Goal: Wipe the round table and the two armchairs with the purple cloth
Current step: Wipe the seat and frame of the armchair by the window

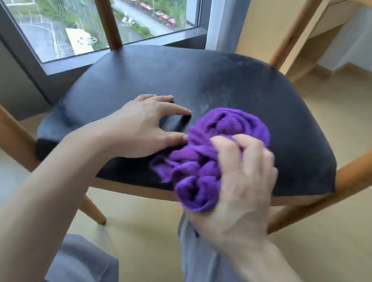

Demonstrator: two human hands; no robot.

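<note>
Left hand (pixel 145 124): forearm enters from the lower left and slants up toward the middle; palm down on the black seat (pixel 207 80) of the armchair (pixel 352 172); fingers spread and fairly straight, tips on the seat, thumb tip just beside the cloth. Holds nothing.

Purple cloth (pixel 210 155): bunched into a loose wad between the two hands, on the front half of the seat, immediately right of the left thumb. Long axis runs from its far rounded end, ahead of the right knuckles, back to the near end, which overhangs the seat's front edge below the right hand. Outline blurred.

Right hand (pixel 241 184): forearm enters from the lower right, angled up and leftward; back of hand toward the camera; fingers curled over the wad, gripping it from its right, near side.

Beyond both hands: window (pixel 63 22), wooden back post. Below the wrists: grey trouser legs (pixel 205 263), pale floor.
</note>
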